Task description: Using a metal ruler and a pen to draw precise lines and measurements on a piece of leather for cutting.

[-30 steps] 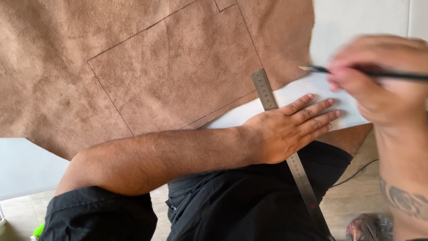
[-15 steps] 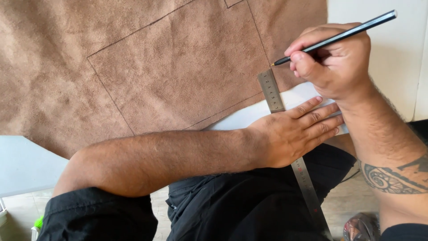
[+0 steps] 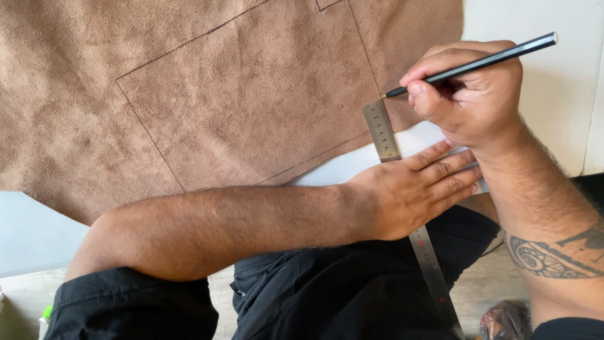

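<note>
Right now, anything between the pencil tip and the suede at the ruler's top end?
Nothing visible. The pencil in the right hand has its tip just above the metal ruler, over bare brown suede. The left hand presses the ruler lower down, clear of the tip.

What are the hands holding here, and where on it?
The right hand grips a dark pencil near its tip. The left hand lies flat on a metal ruler, gripping nothing.

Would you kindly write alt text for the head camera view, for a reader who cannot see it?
A person's left hand presses a steel ruler flat across the edge of a brown suede sheet bearing pencilled outlines, while the right hand holds a dark pencil with its tip at the ruler's far end. The sheet lies on a white table; black clothing shows below.
</note>
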